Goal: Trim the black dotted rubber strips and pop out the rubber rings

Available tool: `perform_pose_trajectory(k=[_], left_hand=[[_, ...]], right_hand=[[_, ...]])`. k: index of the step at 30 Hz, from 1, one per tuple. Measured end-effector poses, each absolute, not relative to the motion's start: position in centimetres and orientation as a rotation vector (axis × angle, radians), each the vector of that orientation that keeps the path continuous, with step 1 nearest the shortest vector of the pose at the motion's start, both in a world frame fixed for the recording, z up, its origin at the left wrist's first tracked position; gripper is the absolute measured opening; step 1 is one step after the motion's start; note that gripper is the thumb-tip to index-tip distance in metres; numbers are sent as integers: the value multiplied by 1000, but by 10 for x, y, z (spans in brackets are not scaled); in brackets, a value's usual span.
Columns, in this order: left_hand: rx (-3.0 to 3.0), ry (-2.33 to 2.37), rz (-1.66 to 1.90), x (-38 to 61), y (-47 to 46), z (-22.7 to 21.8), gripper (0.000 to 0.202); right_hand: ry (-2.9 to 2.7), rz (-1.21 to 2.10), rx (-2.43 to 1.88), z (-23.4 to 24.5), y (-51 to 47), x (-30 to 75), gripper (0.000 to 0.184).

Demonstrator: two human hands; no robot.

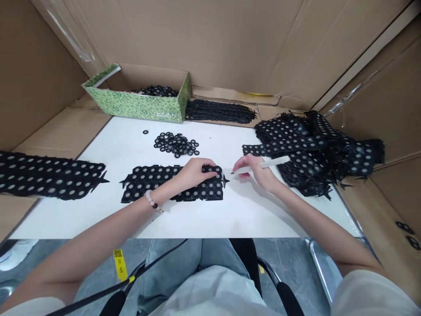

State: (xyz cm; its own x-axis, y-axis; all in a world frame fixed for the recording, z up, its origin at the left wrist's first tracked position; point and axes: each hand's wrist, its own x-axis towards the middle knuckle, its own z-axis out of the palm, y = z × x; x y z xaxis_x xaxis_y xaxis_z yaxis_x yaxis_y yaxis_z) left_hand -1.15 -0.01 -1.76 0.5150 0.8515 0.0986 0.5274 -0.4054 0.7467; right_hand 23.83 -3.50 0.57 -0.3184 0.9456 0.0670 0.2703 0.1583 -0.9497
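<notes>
A black rubber sheet [144, 193] with rows of round pale-centred discs lies flat on the white table in front of me. Near its right end, my left hand [195, 172] rests on it, thumb and fingers curled at the upper right corner. The palm and forearm cover part of the sheet. My right hand [253, 170] grips a slim white pen-like tool [275, 162], its dark pointed tip just right of the spiky tab at the sheet's end. Beyond my hands sits a loose pile of small black rings [176, 144], with a single ring [145, 131] apart from it.
Another disc sheet [49, 175] lies at left, overhanging the table. A heap of such sheets [302, 149] covers the right side. At the back stand a green patterned box [138, 105] holding black pieces and a stack of black strips [220, 111]. Cardboard walls [237, 44] surround the table.
</notes>
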Motion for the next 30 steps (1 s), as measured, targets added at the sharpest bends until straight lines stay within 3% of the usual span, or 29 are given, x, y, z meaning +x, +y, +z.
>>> perform_pose_trajectory(k=[2,4,23,30], left_hand=[[2049,1124,683,-10,-4,-17,17],[1988,1116,709,-8,-8,-16,19],[1769,1135,822,-2,-12,-11,13],[1675,1121,868,-1,-13,-13,25]], right_hand=[[-1677,1199,-1227,5,-40,230,28],[-1679,1168,-1251,4,-43,224,17],[-1545,1153,-1228,-4,-48,216,16],[-1492,1122,-1235,-3,-51,214,15]])
